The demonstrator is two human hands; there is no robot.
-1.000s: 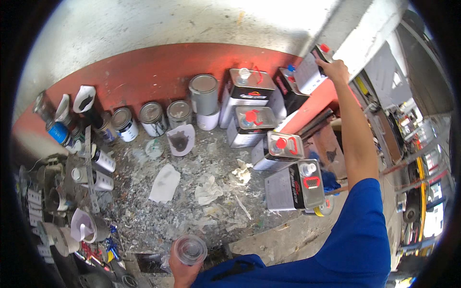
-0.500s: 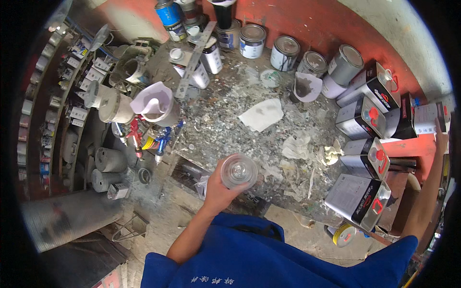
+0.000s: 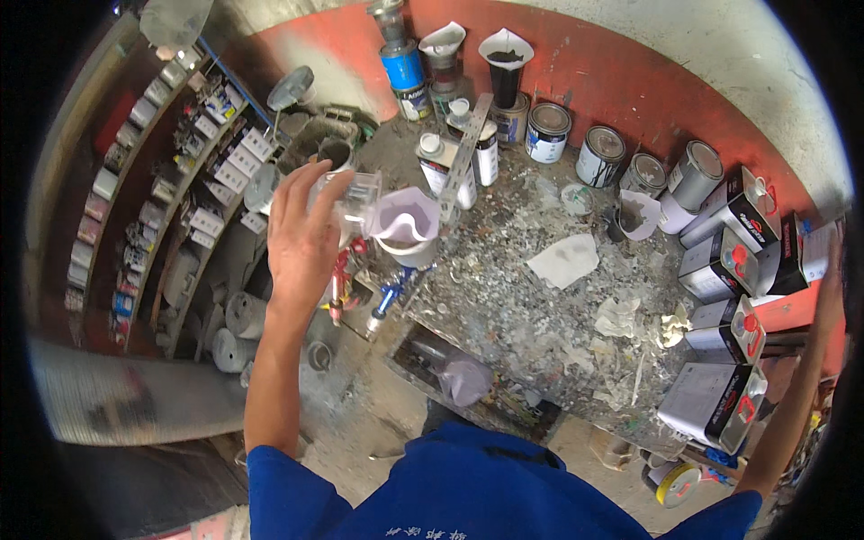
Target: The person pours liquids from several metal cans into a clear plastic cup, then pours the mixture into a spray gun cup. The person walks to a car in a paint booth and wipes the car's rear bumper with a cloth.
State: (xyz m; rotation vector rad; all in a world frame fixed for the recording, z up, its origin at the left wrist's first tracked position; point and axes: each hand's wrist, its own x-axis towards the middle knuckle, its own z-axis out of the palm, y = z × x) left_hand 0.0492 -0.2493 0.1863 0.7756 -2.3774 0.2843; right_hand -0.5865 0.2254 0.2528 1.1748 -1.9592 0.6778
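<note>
A clear plastic cup [image 3: 358, 200] is gripped in my left hand [image 3: 304, 220], raised over the left end of the workbench and tipped on its side. The cup's rim reaches close to a paper strainer [image 3: 405, 216] set in a light-coloured cup [image 3: 409, 250]. Below these hang spray guns, one blue [image 3: 390, 292] and one red [image 3: 338, 279]. Far to the right, my right hand [image 3: 833, 261] is stretched out against a pale rectangular can [image 3: 815, 250]; its fingers are smeared and partly hidden, so their grip is unclear.
The stained workbench [image 3: 504, 297] bears a white paper sheet [image 3: 563, 261] and crumpled scraps. Round paint tins [image 3: 601, 153] line its back, beside a perforated metal strip [image 3: 468, 148]. Rectangular cans [image 3: 711, 400] stand along the right. Curved-looking shelves [image 3: 166, 207] with small containers fill the left.
My left hand has carried the clear cup from the bench's front edge up and left to beside the strainer, tipping it. The view has swung left. My right hand remains by the pale can.
</note>
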